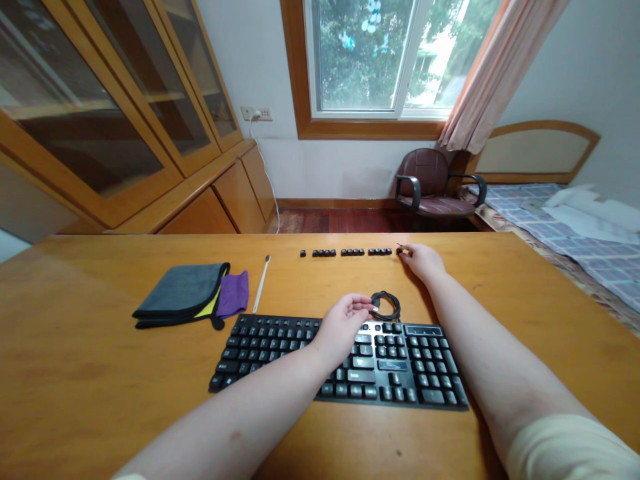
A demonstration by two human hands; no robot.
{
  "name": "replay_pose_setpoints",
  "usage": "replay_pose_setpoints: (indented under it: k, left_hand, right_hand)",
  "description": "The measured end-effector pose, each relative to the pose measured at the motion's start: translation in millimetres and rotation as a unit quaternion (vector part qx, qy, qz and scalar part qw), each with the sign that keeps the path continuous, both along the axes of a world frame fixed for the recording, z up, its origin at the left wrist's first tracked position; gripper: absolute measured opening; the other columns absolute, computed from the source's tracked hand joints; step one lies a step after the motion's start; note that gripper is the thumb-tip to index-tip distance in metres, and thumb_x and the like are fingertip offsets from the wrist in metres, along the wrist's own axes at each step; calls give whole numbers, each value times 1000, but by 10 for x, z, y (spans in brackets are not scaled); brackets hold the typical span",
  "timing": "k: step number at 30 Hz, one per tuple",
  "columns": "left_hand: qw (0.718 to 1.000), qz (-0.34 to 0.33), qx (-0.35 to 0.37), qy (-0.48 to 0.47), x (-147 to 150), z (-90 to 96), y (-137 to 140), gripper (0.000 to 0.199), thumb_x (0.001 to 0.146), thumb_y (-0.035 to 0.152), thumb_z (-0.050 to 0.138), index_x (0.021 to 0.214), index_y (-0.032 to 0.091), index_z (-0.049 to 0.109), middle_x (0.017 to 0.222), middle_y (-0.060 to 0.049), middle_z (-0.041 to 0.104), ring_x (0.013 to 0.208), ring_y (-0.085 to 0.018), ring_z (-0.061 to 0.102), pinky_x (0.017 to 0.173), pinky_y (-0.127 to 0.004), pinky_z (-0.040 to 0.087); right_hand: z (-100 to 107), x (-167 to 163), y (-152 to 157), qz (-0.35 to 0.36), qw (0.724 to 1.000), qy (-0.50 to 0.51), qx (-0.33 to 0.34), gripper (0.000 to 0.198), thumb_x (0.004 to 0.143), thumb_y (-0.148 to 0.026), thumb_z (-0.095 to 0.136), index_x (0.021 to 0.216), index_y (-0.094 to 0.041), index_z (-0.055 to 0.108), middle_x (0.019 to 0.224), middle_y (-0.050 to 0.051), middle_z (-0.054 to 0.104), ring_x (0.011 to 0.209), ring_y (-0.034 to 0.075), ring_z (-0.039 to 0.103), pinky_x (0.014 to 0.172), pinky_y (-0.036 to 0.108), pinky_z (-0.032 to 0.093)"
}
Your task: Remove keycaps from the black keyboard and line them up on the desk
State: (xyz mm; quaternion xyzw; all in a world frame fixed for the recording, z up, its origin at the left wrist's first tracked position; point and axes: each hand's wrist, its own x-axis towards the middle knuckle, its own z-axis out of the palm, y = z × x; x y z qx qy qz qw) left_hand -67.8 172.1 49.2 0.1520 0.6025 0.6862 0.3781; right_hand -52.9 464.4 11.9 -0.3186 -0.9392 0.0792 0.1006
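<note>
A black computer keyboard [363, 375] lies on the wooden desk, and two lighter spots without keycaps show on its top row. My left hand [345, 327] is over that row, fingers loosely bent and slightly apart; I see nothing held in it. Its fingertips are close to the coiled black USB cable [393, 307]. Near the desk's far edge my right hand [423, 262] pinches a small black keycap [399, 251] at the right end of a line of keycaps. That line has a single keycap [303, 253] at its left end, then several small groups [353, 252].
Left of the keyboard lie a folded grey cloth [183, 290], a purple cloth [233, 293] and a white toothbrush [261, 285]. Beyond the desk [100, 373] stand an office chair [425, 180] and a bed [565, 220]; a glass-door cabinet [175, 160] is at left.
</note>
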Motion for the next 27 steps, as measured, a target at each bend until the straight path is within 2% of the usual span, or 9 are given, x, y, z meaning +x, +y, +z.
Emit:
replay_pose_setpoints:
  k: [27]
  left_hand:
    - [1000,0,3,0,9,0,6,17,74,8,55,89,14,59,90,-6,64,78,-13,60,82,-30,46]
  right_hand:
    - [-37,-9,12,8,1000,11,3,33,82,-39,49,106,-25,66,89,6,69,78,19,60,62,26,39]
